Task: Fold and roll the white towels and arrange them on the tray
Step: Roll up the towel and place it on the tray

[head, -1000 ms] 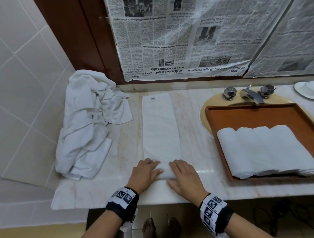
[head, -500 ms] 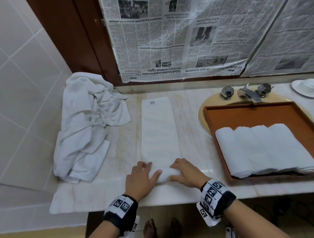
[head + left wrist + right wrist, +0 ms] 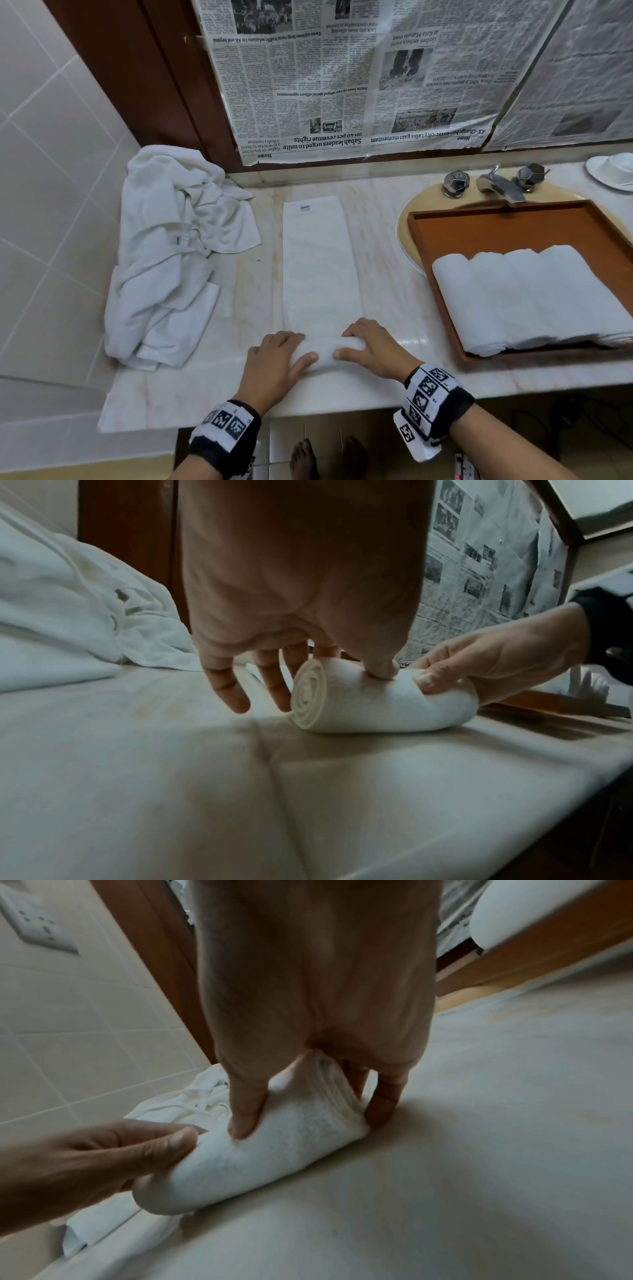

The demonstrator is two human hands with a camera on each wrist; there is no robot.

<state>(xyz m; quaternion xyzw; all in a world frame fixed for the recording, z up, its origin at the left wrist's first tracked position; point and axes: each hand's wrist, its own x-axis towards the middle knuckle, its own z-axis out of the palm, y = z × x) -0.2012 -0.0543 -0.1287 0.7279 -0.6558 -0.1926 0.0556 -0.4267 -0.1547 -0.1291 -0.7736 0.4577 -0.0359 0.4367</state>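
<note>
A long folded white towel lies lengthwise on the marble counter. Its near end is wound into a tight roll, whose spiral end shows in the left wrist view. My left hand holds the roll's left part, thumb pressing on the near side. My right hand grips the right part, thumb in front and fingers behind. A wooden tray to the right holds several rolled white towels side by side.
A heap of unfolded white towels lies at the counter's left end against the tiled wall. The tray sits over the sink with the tap behind it. A white dish is at the far right. Newspaper covers the mirror.
The roll has grown thicker and moved a little away from the counter's near edge. Both hands have gone with it, and their fingers now wrap over it.
</note>
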